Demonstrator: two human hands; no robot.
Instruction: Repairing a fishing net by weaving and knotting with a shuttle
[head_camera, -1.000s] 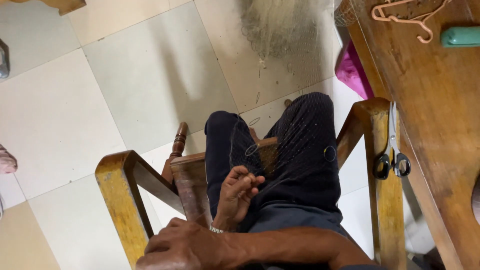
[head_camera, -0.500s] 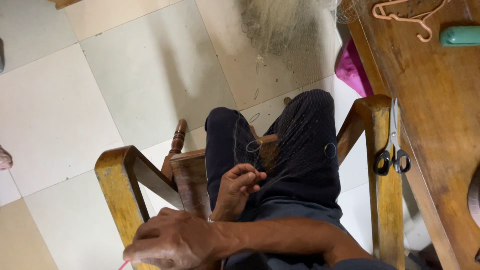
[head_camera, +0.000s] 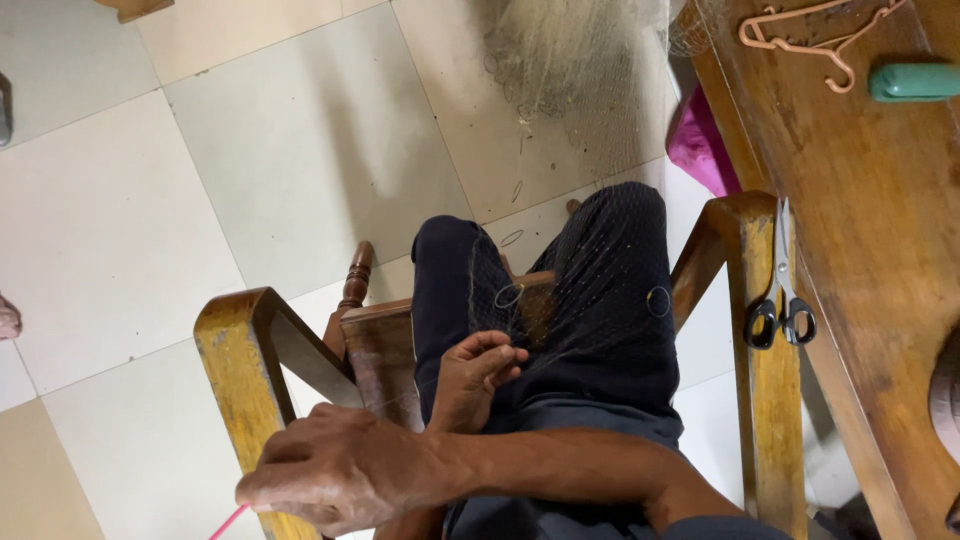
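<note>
The fingers (head_camera: 505, 358) of the left hand (head_camera: 475, 375) curl inward and pinch a fold of the fine fishing net (head_camera: 600, 290) against the thumb, near the middle of the lap. The right hand (head_camera: 335, 470) crosses in front, low and to the left, its fingers pressed together in a closed grip on a thin pink tool (head_camera: 228, 522) whose tip pokes out below the knuckles; how the fingertips sit on it cannot be made out. That forearm lies across the lap, touching the left wrist.

The net drapes over both dark trouser legs (head_camera: 450, 290), with small metal rings (head_camera: 508, 295) caught in the mesh, and runs away to the far floor, where it lies bunched on the pale tiles (head_camera: 250, 150). The person sits in a wooden chair (head_camera: 235, 350), its yellowish armrests on either side of the knees.

To the right stands a wooden bench (head_camera: 860, 230). Black-handled scissors (head_camera: 780, 300) lie at its near left edge, just beside the right armrest. At the far end of the bench rest a pink clothes hanger (head_camera: 815, 35) and a green oblong object (head_camera: 915, 82). A magenta cloth (head_camera: 705, 150) shows on the floor between bench and net.
</note>
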